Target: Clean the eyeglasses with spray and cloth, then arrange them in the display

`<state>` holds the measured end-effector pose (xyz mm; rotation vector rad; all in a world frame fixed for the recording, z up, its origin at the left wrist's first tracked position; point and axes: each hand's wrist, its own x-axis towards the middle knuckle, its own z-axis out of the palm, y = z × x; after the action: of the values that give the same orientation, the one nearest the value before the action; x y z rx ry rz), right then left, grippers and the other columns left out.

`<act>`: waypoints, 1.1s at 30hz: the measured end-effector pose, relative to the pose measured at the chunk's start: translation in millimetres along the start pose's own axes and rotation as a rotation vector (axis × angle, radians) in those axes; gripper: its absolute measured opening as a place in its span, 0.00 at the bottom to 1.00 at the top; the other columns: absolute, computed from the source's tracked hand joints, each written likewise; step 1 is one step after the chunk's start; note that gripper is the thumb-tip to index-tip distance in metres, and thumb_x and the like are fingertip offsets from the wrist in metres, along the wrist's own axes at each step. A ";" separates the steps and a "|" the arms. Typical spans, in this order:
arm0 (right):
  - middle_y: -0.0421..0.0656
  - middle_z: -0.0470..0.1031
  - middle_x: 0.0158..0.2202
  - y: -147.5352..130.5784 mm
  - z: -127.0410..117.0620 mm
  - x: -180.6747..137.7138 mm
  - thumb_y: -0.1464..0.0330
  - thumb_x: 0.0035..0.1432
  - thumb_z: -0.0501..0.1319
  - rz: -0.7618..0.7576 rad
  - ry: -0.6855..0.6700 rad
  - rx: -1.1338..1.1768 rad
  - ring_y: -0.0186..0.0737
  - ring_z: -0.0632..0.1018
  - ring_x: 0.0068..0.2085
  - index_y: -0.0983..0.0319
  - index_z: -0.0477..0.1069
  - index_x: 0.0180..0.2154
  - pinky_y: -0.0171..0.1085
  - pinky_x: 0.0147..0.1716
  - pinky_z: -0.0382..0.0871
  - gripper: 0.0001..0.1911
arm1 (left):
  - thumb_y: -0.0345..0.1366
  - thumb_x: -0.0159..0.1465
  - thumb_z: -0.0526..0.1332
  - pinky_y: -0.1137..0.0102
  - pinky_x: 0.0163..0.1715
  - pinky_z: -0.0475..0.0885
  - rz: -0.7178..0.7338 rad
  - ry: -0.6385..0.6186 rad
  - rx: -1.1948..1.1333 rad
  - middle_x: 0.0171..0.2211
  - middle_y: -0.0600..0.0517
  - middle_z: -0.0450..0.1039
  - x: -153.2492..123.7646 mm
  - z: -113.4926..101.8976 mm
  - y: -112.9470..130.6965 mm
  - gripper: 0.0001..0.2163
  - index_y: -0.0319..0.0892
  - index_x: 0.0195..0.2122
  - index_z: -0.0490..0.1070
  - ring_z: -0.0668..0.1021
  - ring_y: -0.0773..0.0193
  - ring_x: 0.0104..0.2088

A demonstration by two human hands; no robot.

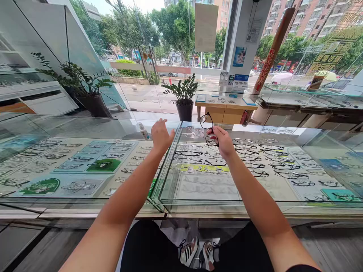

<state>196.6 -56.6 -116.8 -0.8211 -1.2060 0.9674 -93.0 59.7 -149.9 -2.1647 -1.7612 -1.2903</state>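
Note:
My right hand [223, 142] is closed on a pair of black-framed eyeglasses [206, 120], held up above the glass counter with one lens over the other. My left hand [162, 134] reaches over the counter with its fingers apart and nothing in them. Just left of that hand stands a small white spray bottle [143, 131] on the glass, not touched by it as far as I can see. Under the glass below my right arm lie rows of eyeglasses [188, 153], mostly dark-framed.
The left display case [70, 200] holds more eyeglasses on pale and green trays. Two potted plants, one black pot [185, 110] among them, stand beyond the counter. A wooden table [217, 113] with more frames is by the window. Glass edges meet between my arms.

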 end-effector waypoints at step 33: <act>0.37 0.70 0.28 -1.7 -39.5 13.7 0.35 0.68 0.61 -0.213 0.210 -0.268 0.40 0.71 0.31 0.54 0.70 0.37 0.42 0.35 0.71 0.29 | 0.60 0.68 0.74 0.44 0.64 0.75 0.628 0.457 -0.248 0.62 0.38 0.85 -26.5 -17.5 67.7 0.33 0.47 0.66 0.74 0.84 0.40 0.61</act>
<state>236.8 -45.1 -117.3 -0.9576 -1.2260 0.5393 -46.0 6.7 -126.0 -2.0441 -0.7055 -1.6763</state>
